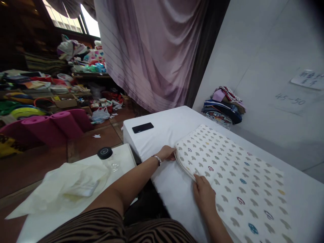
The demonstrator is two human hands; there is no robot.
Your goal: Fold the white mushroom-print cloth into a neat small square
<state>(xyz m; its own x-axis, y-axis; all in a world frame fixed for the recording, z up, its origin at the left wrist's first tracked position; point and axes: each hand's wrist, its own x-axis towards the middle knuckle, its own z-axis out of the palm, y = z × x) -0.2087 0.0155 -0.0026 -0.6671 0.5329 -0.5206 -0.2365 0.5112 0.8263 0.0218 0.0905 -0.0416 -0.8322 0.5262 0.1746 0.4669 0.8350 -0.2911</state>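
A white folded cloth with grey, red and blue printed motifs lies flat in layers on a white-covered table. At its near left corner, my left hand is closed on the stacked edges, its fingertips partly hidden under the cloth. A bracelet circles that wrist. Further along the same edge, my right hand pinches the layers, with fingers on top and the thumb side out of sight. Beyond my left hand, a black phone rests on the table.
To the left, a white side table holds a clear jar with a black lid and crumpled pale cloth. Pink rolled mats stand on the floor. Folded clothes are piled by the wall; a curtain hangs behind.
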